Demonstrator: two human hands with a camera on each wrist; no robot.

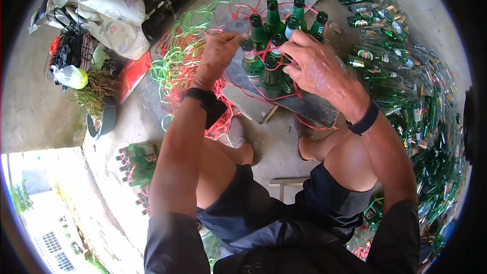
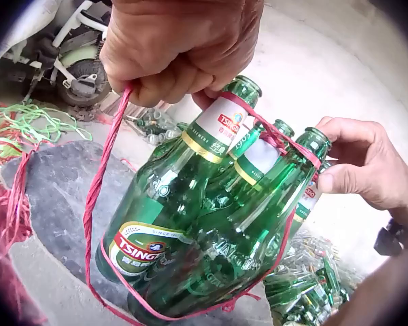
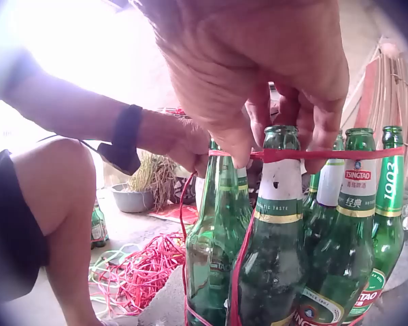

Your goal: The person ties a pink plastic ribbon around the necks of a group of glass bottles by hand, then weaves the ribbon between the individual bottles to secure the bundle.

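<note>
Several green beer bottles (image 1: 271, 81) with Tsingtao labels stand upright in a tight cluster in front of me. Red plastic string (image 2: 90, 224) runs round their necks and lower bodies. My left hand (image 1: 219, 53) is curled tight on this string at the cluster's left side, and a strand hangs from its fist in the left wrist view. On the other side, my right hand (image 1: 317, 66) has thumb and fingers about one bottle's neck (image 3: 282, 170), where the string crosses. Part of its grip hides behind that neck.
The bottles stand on a dark stone slab (image 1: 309, 109). Left of it lies a tangle of red and green string (image 1: 175, 56). Loose bottles (image 1: 421, 86) are heaped on the right. A potted plant (image 1: 104, 116) and a tied bottle bundle (image 1: 139, 162) are at left.
</note>
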